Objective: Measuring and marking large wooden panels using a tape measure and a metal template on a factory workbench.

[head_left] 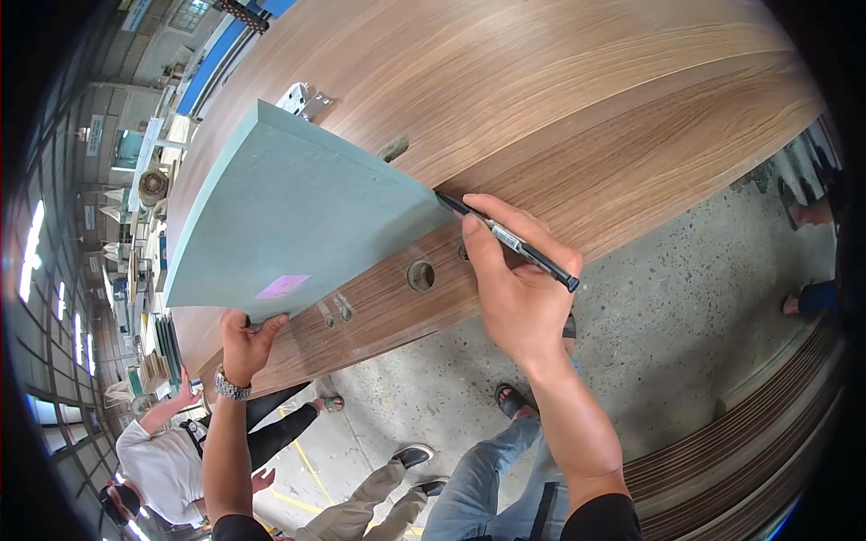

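Note:
My left hand [249, 347] grips the near edge of a pale green board [307, 198], its thumb and fingers pinched at that edge. A small pink sticker [283, 286] is on the board's face near the hand. The board stands tilted up over a wood-grain panel [505, 117]. In my right hand [523, 288] is a black pen [514, 240], held between thumb and fingers. Its tip end meets the right corner of the green board, above the panel; whether it touches is hard to tell.
The panel has a round hole [420, 275], smaller holes [345, 313] and a slot [394, 149]. A metal hinge [305, 101] lies behind the board. A person in a white shirt [162, 469] is at lower left; other people's legs and feet show below. Stacked strips [749, 442] lie lower right.

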The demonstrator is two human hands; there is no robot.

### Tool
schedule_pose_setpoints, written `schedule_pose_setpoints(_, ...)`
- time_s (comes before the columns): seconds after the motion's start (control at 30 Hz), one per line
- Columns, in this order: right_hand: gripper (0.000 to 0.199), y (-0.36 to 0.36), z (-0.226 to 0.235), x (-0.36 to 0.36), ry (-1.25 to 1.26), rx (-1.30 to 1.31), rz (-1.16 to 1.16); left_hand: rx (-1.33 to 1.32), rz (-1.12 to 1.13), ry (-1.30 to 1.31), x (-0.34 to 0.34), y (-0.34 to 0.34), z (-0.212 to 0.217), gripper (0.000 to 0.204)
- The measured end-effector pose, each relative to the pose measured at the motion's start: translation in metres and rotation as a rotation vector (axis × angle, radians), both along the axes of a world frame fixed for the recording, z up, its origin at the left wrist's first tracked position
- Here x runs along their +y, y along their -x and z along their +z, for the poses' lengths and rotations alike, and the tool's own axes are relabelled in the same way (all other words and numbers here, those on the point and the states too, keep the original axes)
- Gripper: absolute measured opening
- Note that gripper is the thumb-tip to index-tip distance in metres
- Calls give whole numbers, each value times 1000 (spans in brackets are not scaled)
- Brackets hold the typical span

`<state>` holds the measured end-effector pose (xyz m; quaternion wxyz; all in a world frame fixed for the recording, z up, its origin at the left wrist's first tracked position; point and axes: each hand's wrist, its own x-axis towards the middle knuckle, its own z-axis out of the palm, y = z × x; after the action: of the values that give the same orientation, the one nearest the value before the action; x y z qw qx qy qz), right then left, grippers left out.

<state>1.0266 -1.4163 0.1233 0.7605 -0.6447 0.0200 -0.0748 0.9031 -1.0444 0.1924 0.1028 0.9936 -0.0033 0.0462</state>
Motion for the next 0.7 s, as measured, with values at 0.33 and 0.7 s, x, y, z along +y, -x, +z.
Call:
schedule_pose_setpoints(0.33, 21, 0, -6, 3, 52, -143, -25, 0, 61, 64, -7, -2, 0, 28)
schedule_pose_setpoints(0.7, 21, -7, -9, -11, 137, -260, -54, -14, 52, 95, -21, -12, -3, 27)
